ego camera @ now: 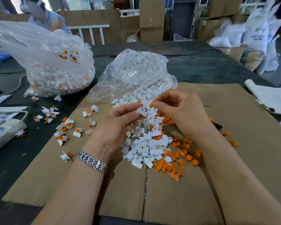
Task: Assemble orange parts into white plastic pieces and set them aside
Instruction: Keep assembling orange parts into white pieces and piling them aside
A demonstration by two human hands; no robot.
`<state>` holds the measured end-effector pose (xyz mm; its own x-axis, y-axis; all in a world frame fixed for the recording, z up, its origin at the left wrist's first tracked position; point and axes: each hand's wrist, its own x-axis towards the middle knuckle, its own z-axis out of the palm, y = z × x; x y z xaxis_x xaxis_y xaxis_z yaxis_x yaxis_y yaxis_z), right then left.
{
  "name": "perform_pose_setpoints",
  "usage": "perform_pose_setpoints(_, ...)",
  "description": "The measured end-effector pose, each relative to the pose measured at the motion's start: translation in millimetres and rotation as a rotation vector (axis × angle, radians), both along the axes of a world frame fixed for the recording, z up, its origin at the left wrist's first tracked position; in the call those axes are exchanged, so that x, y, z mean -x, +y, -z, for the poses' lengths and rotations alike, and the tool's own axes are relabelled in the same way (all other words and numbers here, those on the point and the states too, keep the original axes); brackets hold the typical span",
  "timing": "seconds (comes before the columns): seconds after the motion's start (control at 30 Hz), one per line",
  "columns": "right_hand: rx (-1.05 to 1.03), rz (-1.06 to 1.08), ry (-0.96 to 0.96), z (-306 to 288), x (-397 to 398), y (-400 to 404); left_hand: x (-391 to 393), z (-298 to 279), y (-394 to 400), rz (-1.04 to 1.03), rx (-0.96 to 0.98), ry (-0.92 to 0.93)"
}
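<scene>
We hold one white plastic piece [142,111] in our left hand [120,125], pinched between thumb and fingertips above the heap, its round socket facing up. Just beside it, our right hand [181,111] has its grip clenched on a small orange part [151,105], held at the fingertips and very near the white piece; we cannot tell whether the two are touching. A metal watch band [92,161] sits on our left wrist.

Below our hands lies a heap of loose white pieces [146,143], spilling from an open clear bag of white pieces [136,72]. Along the heap's right edge lie scattered loose orange parts [177,159]. All of this rests on a flattened cardboard sheet [201,192] spread over the dark surface [201,67].

To our left, finished pieces with orange inserts [62,127] lie scattered partly on the cardboard and partly on the surface. Farther back on the left stands a larger clear bag of assembled pieces [55,65], white and orange showing through it. A white power strip [5,132] lies at the left edge, and papers [271,98] at the right. Another person [45,15] sits behind the larger bag, with cardboard boxes [151,20] stacked beyond.
</scene>
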<state>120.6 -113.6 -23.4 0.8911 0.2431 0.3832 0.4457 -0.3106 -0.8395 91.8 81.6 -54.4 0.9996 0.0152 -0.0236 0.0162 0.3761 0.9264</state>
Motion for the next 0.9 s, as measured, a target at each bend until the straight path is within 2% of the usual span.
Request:
perform_pose_setpoints(0.13, 0.029, -0.077, 0.007, 2, 2, 8, 1, 0, -1, 0.020, -0.025, -0.018)
perform_pose_setpoints(0.37, 0.130, 0.024, -0.065, 8, 4, 15, 2, -1, -4, 0.016, -0.031, -0.048)
perform_pose_setpoints(0.5, 0.107, 0.054, -0.009, 10, 4, 21, 3, 1, -5, -0.006, -0.088, -0.078)
perform_pose_setpoints(0.7, -0.005, -0.188, 0.158, 2, 2, 3, 3, -2, -1, 0.048, 0.049, -0.026)
perform_pose_setpoints(0.8, 0.059, -0.228, 0.082, 0, 0, -1, 5, -3, -1, 0.089, 0.090, -0.009)
perform_pose_setpoints(0.9, 0.143, -0.146, -0.060, 3, 2, 4, 5, -4, -1, 0.087, 0.072, 0.009)
